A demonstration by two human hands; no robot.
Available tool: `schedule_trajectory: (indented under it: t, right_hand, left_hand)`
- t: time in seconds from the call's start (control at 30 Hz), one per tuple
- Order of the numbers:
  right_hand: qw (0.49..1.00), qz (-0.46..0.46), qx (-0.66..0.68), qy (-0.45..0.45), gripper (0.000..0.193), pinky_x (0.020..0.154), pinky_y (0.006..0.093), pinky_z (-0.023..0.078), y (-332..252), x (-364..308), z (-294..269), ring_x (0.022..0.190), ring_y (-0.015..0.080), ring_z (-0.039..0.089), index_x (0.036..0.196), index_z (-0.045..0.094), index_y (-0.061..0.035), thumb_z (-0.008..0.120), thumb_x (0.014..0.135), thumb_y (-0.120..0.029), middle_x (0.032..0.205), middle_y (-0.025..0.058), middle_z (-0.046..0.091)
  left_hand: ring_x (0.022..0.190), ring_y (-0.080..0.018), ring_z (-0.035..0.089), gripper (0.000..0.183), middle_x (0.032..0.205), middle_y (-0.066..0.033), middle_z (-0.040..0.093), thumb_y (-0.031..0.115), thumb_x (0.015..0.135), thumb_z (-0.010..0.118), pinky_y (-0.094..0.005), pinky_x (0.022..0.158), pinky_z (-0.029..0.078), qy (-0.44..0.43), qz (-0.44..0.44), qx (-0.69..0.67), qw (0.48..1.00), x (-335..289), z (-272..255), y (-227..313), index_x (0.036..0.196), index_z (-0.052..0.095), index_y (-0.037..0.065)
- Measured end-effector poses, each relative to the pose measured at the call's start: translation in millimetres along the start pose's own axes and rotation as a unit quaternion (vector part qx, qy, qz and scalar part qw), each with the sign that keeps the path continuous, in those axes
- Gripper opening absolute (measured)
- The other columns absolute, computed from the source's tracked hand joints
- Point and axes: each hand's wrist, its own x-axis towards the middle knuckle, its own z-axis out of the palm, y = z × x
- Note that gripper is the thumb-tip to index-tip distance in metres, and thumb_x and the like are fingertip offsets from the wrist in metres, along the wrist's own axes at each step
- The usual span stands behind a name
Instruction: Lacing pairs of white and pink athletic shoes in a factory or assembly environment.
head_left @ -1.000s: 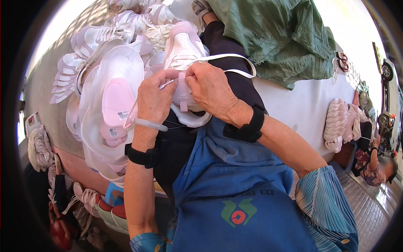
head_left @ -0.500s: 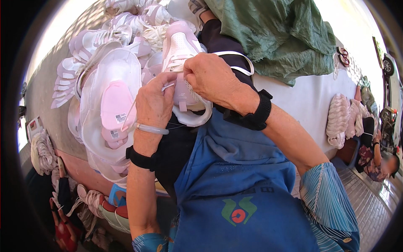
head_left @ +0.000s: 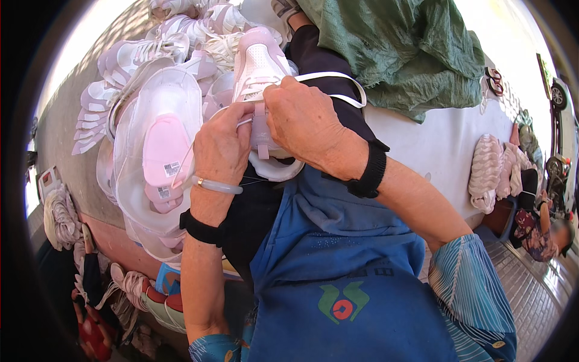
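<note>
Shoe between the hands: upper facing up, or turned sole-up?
Upper facing up: the shoe shows its white lacing and perforated toe to the camera.

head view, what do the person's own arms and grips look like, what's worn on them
Both the left grip and right grip are ungloved. The left wrist wears a pale, glossy round bangle and a wide black fabric strap; the right, a similar black strap. Blue sleeves with fine white lines leave the forearms bare.
</note>
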Motion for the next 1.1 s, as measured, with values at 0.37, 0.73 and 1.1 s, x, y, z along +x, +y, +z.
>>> schedule_trajectory:
  t: [0.37,0.73,1.1]
  right_hand:
    - [0.993,-0.045,0.054,0.094,0.013,0.067,0.0472,0.052,17.0,0.5,25.4,0.075,0.0421,0.062,0.084,0.057,0.0036,0.057,0.084,-0.010,0.084,0.0241,0.058]
    - [0.998,-0.037,0.029,0.040,0.014,0.067,0.0480,0.051,7.1,1.6,17.9,0.074,0.0428,0.061,0.084,0.056,0.0044,0.058,0.082,-0.009,0.085,0.0245,0.058]
    - [0.993,-0.001,0.114,0.032,0.016,0.072,0.0440,0.050,19.8,7.8,12.3,0.079,0.0396,0.062,0.083,0.059,0.0040,0.058,0.083,-0.012,0.080,0.0243,0.062]
  left_hand:
    - [0.083,-0.0280,0.070,0.018,0.088,-0.0148,0.070,0.005,0.083,0.064,-0.0329,0.072,0.053,-0.025,-0.011,-0.024,0.999,5.5,-2.5,-2.2,0.101,0.068,0.004]
    - [0.082,-0.0286,0.069,0.018,0.090,-0.0133,0.070,0.005,0.083,0.063,-0.0331,0.072,0.053,-0.004,0.010,-0.014,1.000,4.1,-1.1,-2.4,0.100,0.068,0.005]
    - [0.075,-0.0379,0.062,0.014,0.080,-0.0154,0.064,0.006,0.080,0.062,-0.0402,0.065,0.048,-0.018,0.053,0.036,0.998,3.0,-4.3,-1.0,0.094,0.060,0.007]
